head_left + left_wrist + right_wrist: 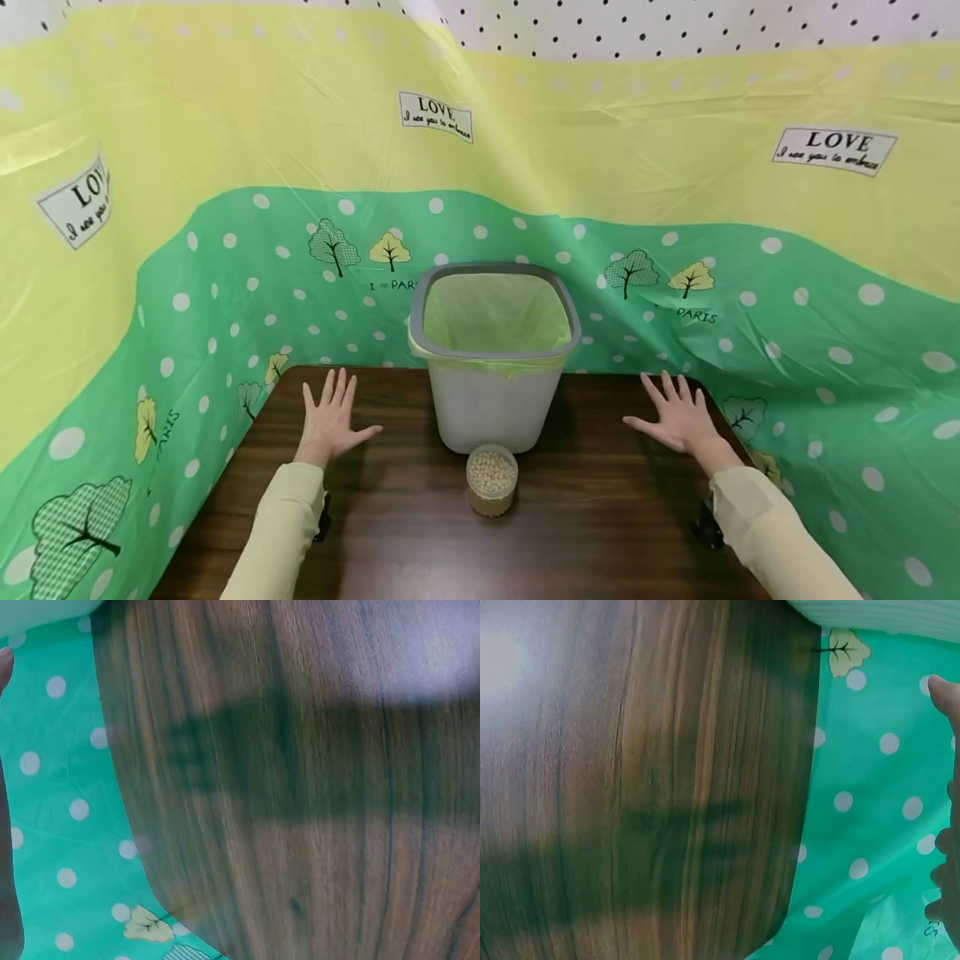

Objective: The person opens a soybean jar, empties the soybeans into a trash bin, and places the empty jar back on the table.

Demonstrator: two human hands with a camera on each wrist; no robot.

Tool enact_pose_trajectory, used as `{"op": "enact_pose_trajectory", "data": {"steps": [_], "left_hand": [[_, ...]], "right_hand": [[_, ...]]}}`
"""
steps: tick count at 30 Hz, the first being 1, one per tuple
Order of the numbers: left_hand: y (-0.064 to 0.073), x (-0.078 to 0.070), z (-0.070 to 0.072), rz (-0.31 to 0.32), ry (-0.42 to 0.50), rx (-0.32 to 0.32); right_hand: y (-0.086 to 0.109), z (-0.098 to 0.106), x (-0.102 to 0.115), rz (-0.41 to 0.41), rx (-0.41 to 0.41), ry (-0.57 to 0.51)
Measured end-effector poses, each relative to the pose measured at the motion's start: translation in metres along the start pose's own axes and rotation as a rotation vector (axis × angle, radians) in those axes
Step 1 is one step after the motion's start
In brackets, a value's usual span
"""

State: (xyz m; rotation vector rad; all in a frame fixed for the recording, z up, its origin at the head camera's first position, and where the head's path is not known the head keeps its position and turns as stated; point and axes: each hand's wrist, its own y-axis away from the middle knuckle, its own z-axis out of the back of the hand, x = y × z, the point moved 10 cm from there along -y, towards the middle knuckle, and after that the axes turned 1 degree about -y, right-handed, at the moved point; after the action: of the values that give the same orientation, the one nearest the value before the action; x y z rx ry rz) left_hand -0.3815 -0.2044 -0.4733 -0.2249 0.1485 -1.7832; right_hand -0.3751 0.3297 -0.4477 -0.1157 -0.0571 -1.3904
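Note:
My left hand [330, 421] is spread flat over the left part of the table, fingers straight and thumb out, holding nothing. On the other side my right hand [681, 419] is spread the same way, also with nothing in it. Between them stands a light grey waste bin [491, 408] with a dark grey rim and a green bag lining it. Just in front of the bin is a small clear round tub [492, 482] filled with pale beige beads or beans. In the right wrist view, fingers [946, 697] show at the right edge.
The dark wood table [420, 550] has rounded far corners. A green and yellow printed curtain [225, 250] with white dots hangs behind it and along both sides. Both wrists carry small black devices [707, 525] under the cream sleeves.

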Motion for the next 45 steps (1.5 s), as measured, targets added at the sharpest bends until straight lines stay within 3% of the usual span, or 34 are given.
{"op": "enact_pose_trajectory", "data": {"steps": [12,24,29,34,41,45], "left_hand": [[-0.001,-0.028,0.009,-0.109,0.035,-0.057],[0.008,-0.065,0.016,-0.222,0.115,-0.134],[0.016,-0.087,0.026,-0.320,0.191,-0.223],[0.023,-0.105,0.031,-0.386,0.285,-0.280],[0.030,-0.125,0.036,-0.404,0.473,-0.314],[0.033,-0.136,0.034,-0.392,0.522,-0.287]], "right_hand": [[0.004,0.000,0.033,0.095,-0.030,-0.130],[0.011,-0.011,0.059,0.122,0.037,-0.310],[0.016,-0.021,0.071,0.133,0.071,-0.434],[0.023,-0.029,0.089,0.169,0.053,-0.580],[0.032,-0.039,0.112,0.199,-0.002,-0.738],[0.036,-0.049,0.124,0.195,0.012,-0.838]]}}
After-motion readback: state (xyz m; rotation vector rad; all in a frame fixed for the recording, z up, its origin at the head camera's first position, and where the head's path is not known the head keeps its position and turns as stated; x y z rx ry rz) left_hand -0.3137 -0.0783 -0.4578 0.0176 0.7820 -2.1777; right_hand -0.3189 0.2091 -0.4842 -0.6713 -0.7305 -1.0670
